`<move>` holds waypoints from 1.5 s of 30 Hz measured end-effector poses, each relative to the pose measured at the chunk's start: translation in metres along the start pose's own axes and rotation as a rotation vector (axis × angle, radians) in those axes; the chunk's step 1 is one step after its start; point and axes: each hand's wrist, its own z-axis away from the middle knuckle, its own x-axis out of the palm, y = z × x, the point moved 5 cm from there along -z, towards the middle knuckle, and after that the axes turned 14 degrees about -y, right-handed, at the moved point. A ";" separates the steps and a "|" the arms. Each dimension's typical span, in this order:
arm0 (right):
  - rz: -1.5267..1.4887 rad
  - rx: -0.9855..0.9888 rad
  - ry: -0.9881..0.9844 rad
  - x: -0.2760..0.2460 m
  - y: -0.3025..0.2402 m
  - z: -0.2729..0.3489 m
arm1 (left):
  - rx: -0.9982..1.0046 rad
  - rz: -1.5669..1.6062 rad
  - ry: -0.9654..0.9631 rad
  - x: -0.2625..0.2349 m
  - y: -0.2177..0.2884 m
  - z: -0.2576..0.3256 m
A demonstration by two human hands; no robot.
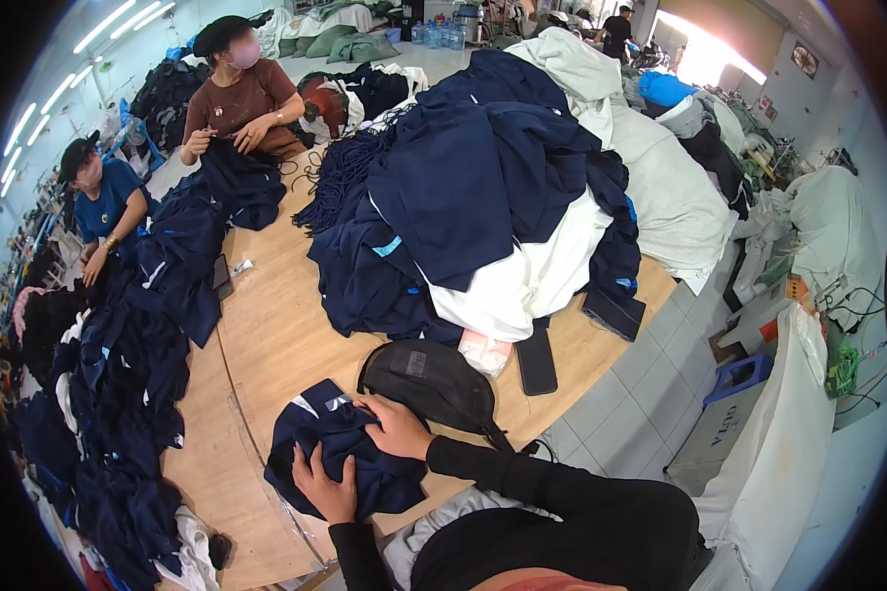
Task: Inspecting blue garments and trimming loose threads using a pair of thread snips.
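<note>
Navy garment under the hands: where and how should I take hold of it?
I'd pinch the navy garment by its near-right corner, coming in low from the person's side. That corner seems to spread fairly flat on the table, uncovered by fingers, while the left hand lies on the near-left part and the right hand on the far-right part.

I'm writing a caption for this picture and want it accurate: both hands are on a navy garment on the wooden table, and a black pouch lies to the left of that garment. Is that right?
Not quite: the side is wrong. The head view shows the black pouch lying to the right of the navy garment, toward its far side.
</note>
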 end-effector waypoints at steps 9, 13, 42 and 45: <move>-0.007 0.006 -0.007 -0.003 -0.005 0.000 | -0.006 -0.003 -0.003 -0.001 0.002 -0.001; -0.017 0.010 -0.007 -0.003 -0.003 0.001 | -0.008 0.010 -0.014 0.001 0.000 0.000; 0.106 -0.045 0.033 -0.002 -0.010 -0.006 | 0.697 0.386 1.169 -0.304 0.176 0.018; 0.099 0.019 0.094 -0.038 0.008 -0.003 | 0.767 0.914 0.714 -0.284 0.171 -0.011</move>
